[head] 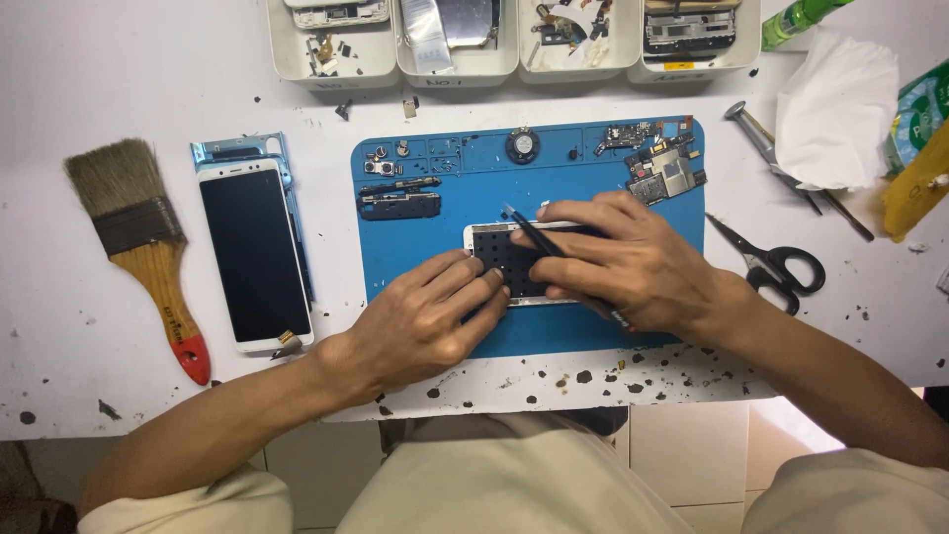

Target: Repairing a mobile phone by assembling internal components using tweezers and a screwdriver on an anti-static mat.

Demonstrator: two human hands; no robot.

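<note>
A white phone frame [491, 244] with a dark open inside lies on the blue work mat [395, 257]. My left hand [425, 316] rests on the frame's left end, fingers pressing it down. My right hand [633, 262] lies over its right part and holds black tweezers [529, 232], tips pointing to the frame's upper left. Much of the frame is hidden under both hands.
A white phone screen [254, 252] on a blue frame lies left of the mat, beside a wooden paintbrush [148, 247]. Small boards [664, 170] and parts sit on the mat's top. Scissors [776, 262], a tissue [835, 109] and trays [455, 67] stand right and behind.
</note>
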